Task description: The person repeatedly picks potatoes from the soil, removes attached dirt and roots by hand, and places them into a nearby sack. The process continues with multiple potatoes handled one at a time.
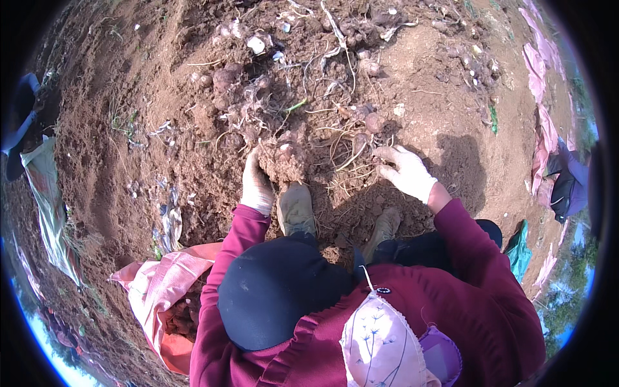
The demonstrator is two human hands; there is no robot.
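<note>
My left hand (257, 186), in a pale, soil-stained glove, holds a soil-caked clump of tubers (284, 157) just above one of my shoes (296, 208). My gloved right hand (405, 173) is over the ground at right, its thumb and fingertips close together beside thin pale roots (350, 157). Whether something small is between those fingertips cannot be told. Near them lie round brownish-purple tubers (374, 123). Further up, more soil-covered tubers (226, 80) lie among dry stalks and roots.
A pink woven sack (159, 285) with brown clumps inside stands open at my lower left. A pale green sack (48, 198) lies further left, near another person (23, 116). At right are pink sheeting (542, 121), a person in purple (573, 179) and a green sack (519, 249).
</note>
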